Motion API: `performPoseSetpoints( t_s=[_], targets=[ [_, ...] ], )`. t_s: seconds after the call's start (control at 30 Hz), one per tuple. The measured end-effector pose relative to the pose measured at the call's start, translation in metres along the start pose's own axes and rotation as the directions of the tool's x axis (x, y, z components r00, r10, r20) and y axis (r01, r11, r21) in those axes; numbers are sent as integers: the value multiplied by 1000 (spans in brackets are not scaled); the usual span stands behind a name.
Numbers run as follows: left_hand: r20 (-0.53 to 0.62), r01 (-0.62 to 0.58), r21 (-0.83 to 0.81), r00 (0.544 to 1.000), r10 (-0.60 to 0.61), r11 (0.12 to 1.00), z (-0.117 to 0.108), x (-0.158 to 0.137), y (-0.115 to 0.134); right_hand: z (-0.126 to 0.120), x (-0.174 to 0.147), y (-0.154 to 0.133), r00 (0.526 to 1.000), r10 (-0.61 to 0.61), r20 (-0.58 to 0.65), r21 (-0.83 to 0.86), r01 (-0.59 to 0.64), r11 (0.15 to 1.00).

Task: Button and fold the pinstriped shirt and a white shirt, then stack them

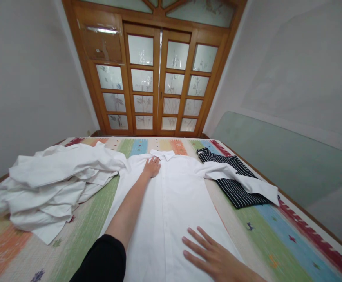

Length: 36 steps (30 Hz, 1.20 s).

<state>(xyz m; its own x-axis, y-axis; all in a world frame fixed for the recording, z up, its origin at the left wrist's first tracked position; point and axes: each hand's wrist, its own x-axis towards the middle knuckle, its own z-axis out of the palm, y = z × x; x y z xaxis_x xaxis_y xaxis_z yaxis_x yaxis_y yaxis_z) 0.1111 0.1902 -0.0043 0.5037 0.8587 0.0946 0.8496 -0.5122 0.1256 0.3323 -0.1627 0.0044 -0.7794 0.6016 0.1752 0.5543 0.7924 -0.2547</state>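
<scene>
A white collared shirt (182,188) lies spread front side up, its buttoned placket running down the middle. My left hand (152,167) rests flat just below the collar, fingers extended. Lower down, on the right half of the shirt front, my right hand (209,252) lies with its fingers spread. Neither hand grips the cloth. One sleeve stretches right, across a folded black garment with white stripes (232,190). The other sleeve reaches left, towards a rumpled heap of white clothes (50,176); where it ends I cannot make out.
The clothes lie on a bed with a colourful striped cover (265,235). A pale green headboard-like panel (276,156) stands along the right side. Beyond the far edge are wooden doors with glass panes (159,78), with walls on both sides.
</scene>
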Motion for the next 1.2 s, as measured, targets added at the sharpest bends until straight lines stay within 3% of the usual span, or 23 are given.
performPoseSetpoints(
  t_s=[0.13, 0.23, 0.4, 0.5, 0.57, 0.63, 0.73, 0.87, 0.97, 1.03, 1.2],
  targets=[
    [-8, 34, -28, 999, -35, 999, -1, 6, -1, 14, -2, 9, 998, -53, -42, -79, 50, 996],
    [-2, 64, -38, 998, -64, 997, -3, 9, -2, 10, 3, 10, 996, -86, -18, -154, 82, 985],
    [-10, 81, -27, 997, -81, 996, -3, 10, 0, -26, 17, 7, 996, -83, 42, -31, 84, 996],
    [-48, 46, -5, 998, -46, 999, -3, 11, 1, -55, 35, 16, 997, -17, 78, 51, 13, 999],
    [-70, -29, 22, 997, 31, 999, -3, 11, 2, -69, 56, 33, 999, 54, -5, 43, -54, 998],
    [-90, -80, 43, 992, 83, 996, -2, 12, 2, -74, 87, 59, 980, 97, -172, 9, -97, 995],
    [-126, -53, 50, 990, 59, 997, 0, 12, 2, -71, 143, 110, 908, 142, -395, -12, -160, 987],
    [-170, -60, 46, 983, 67, 997, 3, 11, 0, -53, 218, 177, 716, 392, -577, 101, -414, 905],
    [-174, -56, 29, 983, 60, 998, 6, 11, -1, -39, 258, 210, 554, 608, -569, 212, -615, 759],
    [-166, -47, 22, 985, 50, 999, 7, 11, -2, -29, 275, 222, 481, 688, -543, 241, -696, 677],
    [-136, -52, -12, 989, 50, 999, 9, 14, -4, -10, 290, 235, 406, 747, -527, 243, -770, 590]
  ],
)
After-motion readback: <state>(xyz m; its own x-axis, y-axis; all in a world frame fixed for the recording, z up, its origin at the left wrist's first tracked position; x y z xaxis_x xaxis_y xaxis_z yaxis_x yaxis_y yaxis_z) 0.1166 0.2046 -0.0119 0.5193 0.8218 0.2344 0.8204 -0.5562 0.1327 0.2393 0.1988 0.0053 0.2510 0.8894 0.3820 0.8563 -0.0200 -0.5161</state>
